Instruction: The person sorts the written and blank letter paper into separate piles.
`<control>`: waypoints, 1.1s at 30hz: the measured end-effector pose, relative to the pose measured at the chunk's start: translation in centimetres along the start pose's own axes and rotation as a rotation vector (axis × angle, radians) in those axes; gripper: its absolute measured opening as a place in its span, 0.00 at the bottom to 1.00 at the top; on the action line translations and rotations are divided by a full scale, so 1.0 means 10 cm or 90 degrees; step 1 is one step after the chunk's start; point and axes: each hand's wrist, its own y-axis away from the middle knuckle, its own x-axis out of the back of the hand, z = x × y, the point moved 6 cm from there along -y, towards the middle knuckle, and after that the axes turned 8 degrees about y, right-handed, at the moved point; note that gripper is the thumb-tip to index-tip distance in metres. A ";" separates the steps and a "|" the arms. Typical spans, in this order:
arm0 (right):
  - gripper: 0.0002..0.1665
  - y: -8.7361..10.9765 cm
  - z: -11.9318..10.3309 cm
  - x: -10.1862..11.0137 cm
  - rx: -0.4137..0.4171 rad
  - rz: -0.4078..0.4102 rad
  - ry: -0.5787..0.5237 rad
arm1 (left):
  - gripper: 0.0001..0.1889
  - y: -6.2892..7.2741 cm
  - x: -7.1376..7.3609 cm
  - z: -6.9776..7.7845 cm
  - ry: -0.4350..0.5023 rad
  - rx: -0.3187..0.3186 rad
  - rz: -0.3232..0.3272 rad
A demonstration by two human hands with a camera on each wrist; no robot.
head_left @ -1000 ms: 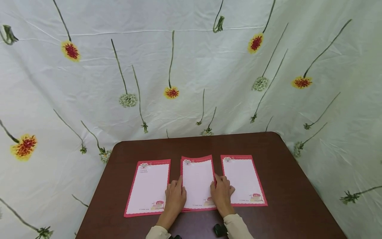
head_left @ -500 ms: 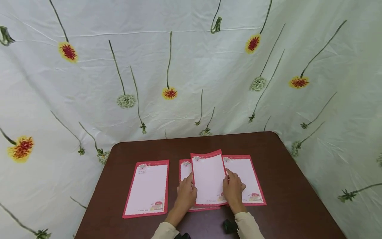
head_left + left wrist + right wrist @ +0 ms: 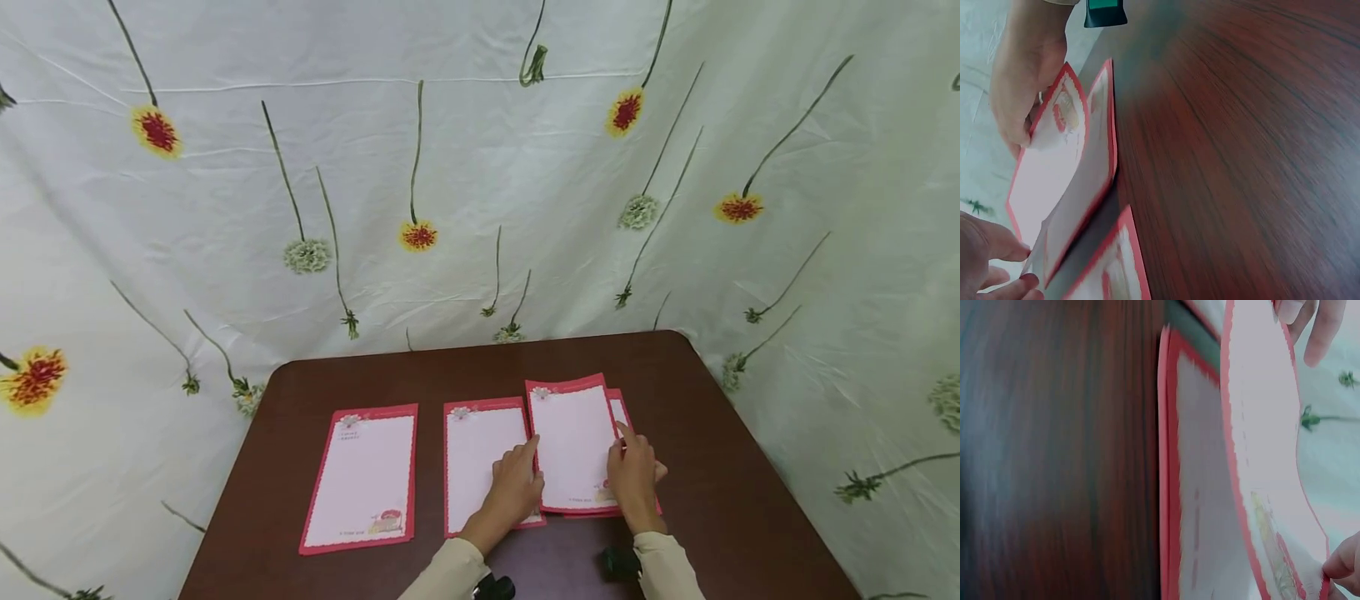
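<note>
A red-bordered sheet of paper (image 3: 572, 446) with a white middle is held by its two sides, lifted over the right-hand stack of matching sheets (image 3: 619, 410). My left hand (image 3: 513, 483) pinches its left edge between thumb and fingers. At the opposite edge, my right hand (image 3: 633, 479) grips with thumb and fingertips. The paper bows between the hands in the left wrist view, and a gap shows between it and the stack (image 3: 1207, 462) in the right wrist view. Below my left forearm lies the middle stack of sheets (image 3: 472, 467), partly covered by that arm.
A left-hand stack of the same sheets (image 3: 363, 475) lies apart, with small writing near its top corner. All rest on a dark brown wooden table (image 3: 720, 508). A white cloth with printed flowers (image 3: 465, 167) hangs behind the table.
Both hands have lifted the top sheet off the middle stack and carried it to the right, over the right-hand stack. The camera view has shifted slightly.
</note>
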 end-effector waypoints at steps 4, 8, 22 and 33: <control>0.22 -0.02 0.14 0.05 -0.018 -0.007 0.007 | 0.31 -0.05 -0.10 0.11 -0.017 -0.011 -0.030; 0.23 -0.03 0.26 0.06 -0.045 -0.029 0.019 | 0.31 -0.07 -0.19 0.20 -0.063 -0.033 -0.051; 0.21 -0.07 0.40 0.00 -0.064 -0.020 0.046 | 0.31 -0.08 -0.32 0.26 -0.125 -0.042 -0.076; 0.22 -0.08 0.44 -0.08 -0.085 -0.032 0.064 | 0.33 -0.04 -0.40 0.22 -0.235 -0.045 -0.101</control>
